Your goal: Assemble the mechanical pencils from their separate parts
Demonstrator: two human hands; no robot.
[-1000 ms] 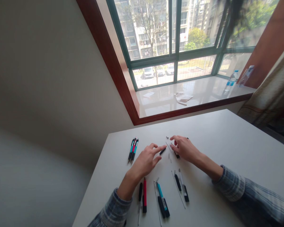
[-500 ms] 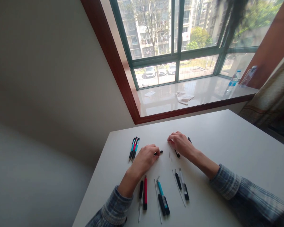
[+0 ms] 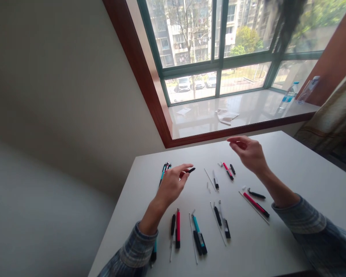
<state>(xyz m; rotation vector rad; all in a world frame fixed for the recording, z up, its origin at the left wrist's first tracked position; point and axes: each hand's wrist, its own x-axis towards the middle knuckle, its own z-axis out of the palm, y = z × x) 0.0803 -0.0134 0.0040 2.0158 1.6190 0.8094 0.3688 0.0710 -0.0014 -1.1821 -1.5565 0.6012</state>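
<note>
Right hand (image 3: 250,154) moved rightward, fingertips close, hold unclear; left hand (image 3: 173,181) pinches one black grip (image 3: 192,170); three red barrels (image 3: 178,227) lie apart.

Head camera: head-worn, facing forward and down
Tabletop (image 3: 291,165): close below, seen from its near side; both far corners in frame, near-left corner cut off
Window (image 3: 236,59): farther off, beyond the far edge, filling the upper right
</note>
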